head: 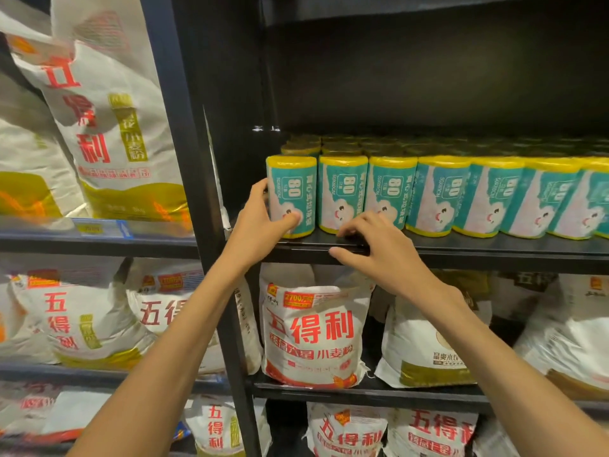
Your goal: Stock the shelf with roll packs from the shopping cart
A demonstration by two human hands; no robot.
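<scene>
A dark metal shelf unit [211,179] fills the view, its uprights dividing the bays. White flour sacks [309,328] crowd the left bays and the lower tiers, printed in large red characters 五得利; the sack under the middle tier also reads 小麦粉 and carries a red tag with 2700. On the middle shelf board [461,250] a row of roll packs [438,196] stands upright side by side at the front edge, more rows behind them in shadow. Each pack is teal and white with yellow ends and shows a boxed "80" and a cartoon cloud face; the smaller print is too fine to read. The leftmost roll pack [291,192] stands at the end of the row, just beside the next one. The left hand [260,225] grips it, fingers round its left side and thumb pressed on its lower front. The right hand [379,249] rests with spread, slightly bent fingers on the board's front edge, fingertips just before the second and third packs, holding nothing.
</scene>
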